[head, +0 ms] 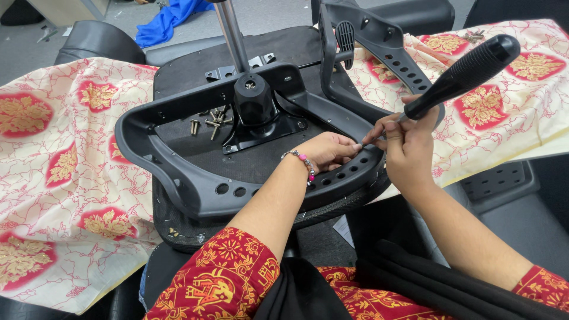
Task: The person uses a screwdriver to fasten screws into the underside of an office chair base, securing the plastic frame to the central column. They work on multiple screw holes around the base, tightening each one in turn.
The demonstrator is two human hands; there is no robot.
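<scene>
in right hand (409, 148), screwdriver (459, 77) handle up-right

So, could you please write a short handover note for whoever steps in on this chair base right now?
Right hand: holds the black-handled screwdriver, tip down at the armrest bracket.
Left hand: fingertips at the same spot on the bracket's holed right end, beside the tip; whether they pinch a screw cannot be told.
Upturned seat pan lies on the patterned cloth, gas cylinder upright in the centre mechanism.
Loose screws lie on the seat, left of the mechanism.
Left to do: the visible bracket holes look empty.
</scene>
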